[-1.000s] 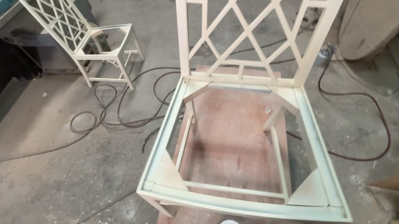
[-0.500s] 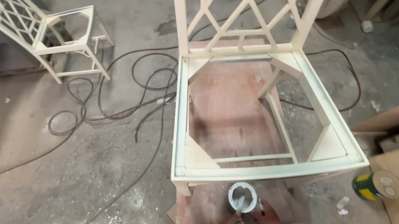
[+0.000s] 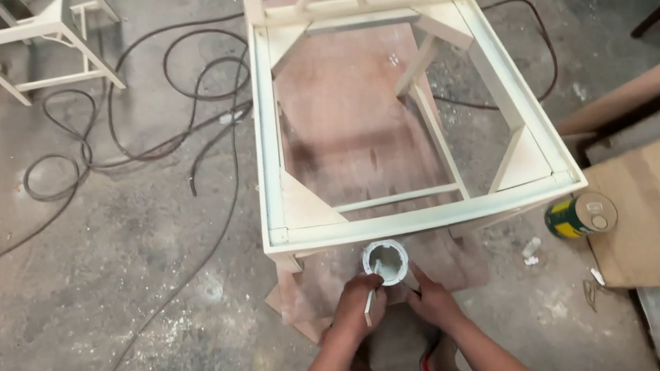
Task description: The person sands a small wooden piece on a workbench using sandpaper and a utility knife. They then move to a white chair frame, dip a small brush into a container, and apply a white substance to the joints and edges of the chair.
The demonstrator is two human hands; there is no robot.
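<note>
At ten o'clock, black cables (image 3: 125, 124) loop over the concrete floor (image 3: 56, 279). The left hand (image 3: 359, 301) has its fingers curled round a thin pale stick (image 3: 371, 300) — beside it, at six o'clock, the small white can (image 3: 385, 261) stands on a brown board (image 3: 355, 121), just below the cream chair frame (image 3: 422, 217). The right hand (image 3: 430, 301) touches the can's side, fingers bent. At three o'clock lies a green-and-yellow tin (image 3: 580, 216) — on its side.

I see a cream-painted wooden chair frame (image 3: 426, 215) over a reddish-brown plywood sheet (image 3: 351, 121) on a mottled grey concrete floor (image 3: 101, 289). My hands frame a small round tin (image 3: 385, 262) coated white inside. Black cables (image 3: 160, 97) loop nearby, beside a green-and-yellow can (image 3: 579, 216).
</note>
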